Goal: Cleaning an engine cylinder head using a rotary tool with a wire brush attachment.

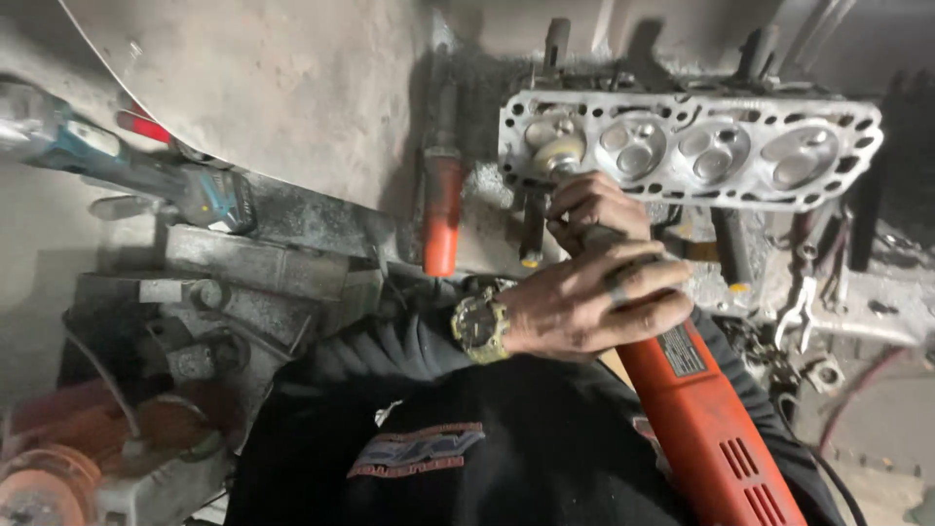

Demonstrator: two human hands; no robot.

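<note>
Both hands were closed around an orange power tool point(716, 429), a long-bodied grinder with a black cable trailing from its rear end. Left hand point(584, 307), with a chunky watch point(480, 324) on the wrist and a ring on one finger, gripped the orange body across its top, fingers wrapped fully around it. Right hand point(584, 206) sat further forward on the dark neck of the tool, curled tightly so that only the knuckles and thumb showed. At the tip, a pale round buffing wheel point(560, 153) pressed into the leftmost hollow of a metal cylinder head point(691, 146). That head stood on edge on a grimy workbench point(877, 302), its face with four round chambers and their valves turned toward the camera.

Just left of the head, a second orange-handled tool point(441, 219) stood upright against the bench. Further left, a teal and black cordless tool point(146, 175) lay on grey metal parts. A disc grinder point(44, 487) with a reddish wheel sat at the lower left corner. Wrenches and small fittings point(804, 312) lay scattered on the bench below the head's right end. The person wore a dark sweatshirt point(458, 458) with a printed patch.
</note>
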